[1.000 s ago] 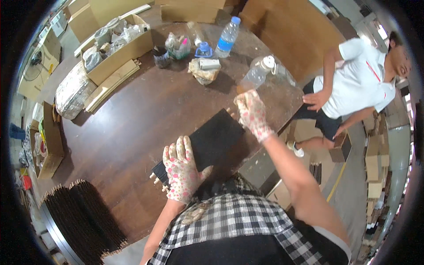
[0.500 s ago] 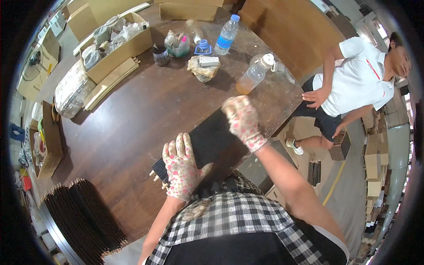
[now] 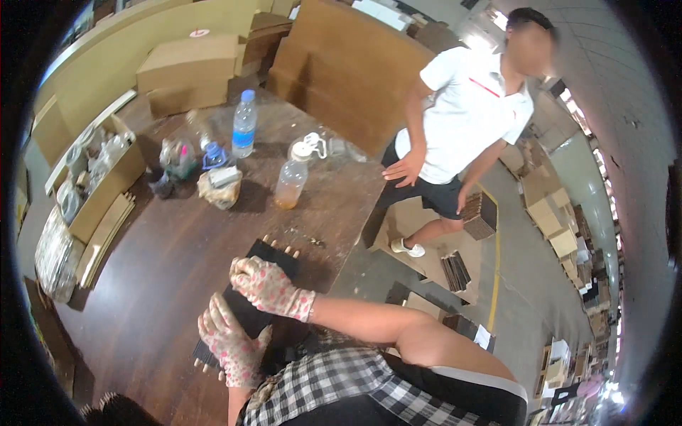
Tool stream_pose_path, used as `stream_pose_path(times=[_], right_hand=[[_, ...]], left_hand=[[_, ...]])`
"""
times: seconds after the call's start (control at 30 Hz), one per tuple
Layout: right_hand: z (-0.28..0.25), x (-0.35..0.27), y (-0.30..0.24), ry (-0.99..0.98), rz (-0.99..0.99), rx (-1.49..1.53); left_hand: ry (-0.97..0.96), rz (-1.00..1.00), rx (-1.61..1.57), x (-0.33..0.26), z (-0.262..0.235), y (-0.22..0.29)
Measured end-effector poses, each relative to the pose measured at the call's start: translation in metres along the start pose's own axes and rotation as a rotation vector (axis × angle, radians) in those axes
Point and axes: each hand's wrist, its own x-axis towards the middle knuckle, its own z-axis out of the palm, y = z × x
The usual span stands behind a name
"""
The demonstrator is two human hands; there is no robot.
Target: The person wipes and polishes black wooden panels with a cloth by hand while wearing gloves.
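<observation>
A flat black panel (image 3: 275, 258) with pale wooden peg ends sticking out at both ends lies on the brown table. My left hand (image 3: 231, 344), in a white glove with pink dots, rests on the panel's near part with its fingers stretched out and thumb apart. My right hand (image 3: 268, 287), gloved alike, is closed in a fist over the middle of the panel, just beyond the left fingers. Whatever the fist may hold is hidden inside it. The panel's far end shows past the right hand.
Past the panel stand a bottle of amber liquid (image 3: 290, 186), a blue-capped water bottle (image 3: 244, 131) and a wrapped lump (image 3: 219, 190). An open carton (image 3: 106, 192) sits at the left. Dark stacked pieces (image 3: 121, 410) show lower left. A person in a white shirt (image 3: 472, 106) stands by the table's right corner.
The view has swung to the right. My right fist has moved from the panel's far end back to its middle, near my left hand, uncovering the far pegs. The left hand stays on the panel.
</observation>
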Motion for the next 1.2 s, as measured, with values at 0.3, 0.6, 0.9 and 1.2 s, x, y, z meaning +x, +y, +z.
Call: stream_pose_path(times=[0.3,0.6,0.9,1.2], right_hand=[[-0.011,0.006,0.053,0.119,0.053,-0.003],[-0.012,0.007,0.058,0.080,0.137,-0.047],[-0.009,0.010,0.111,-0.009,0.004,-0.385],[-0.003,-0.015,-0.025,-0.095,-0.076,-0.048]], left_hand=[[-0.026,0.014,0.043,0.003,0.002,0.003],[0.016,0.010,0.037,0.002,0.000,0.006],[0.043,0.049,0.015,0.001,0.002,0.006],[0.003,0.031,0.008,0.000,0.007,-0.003]])
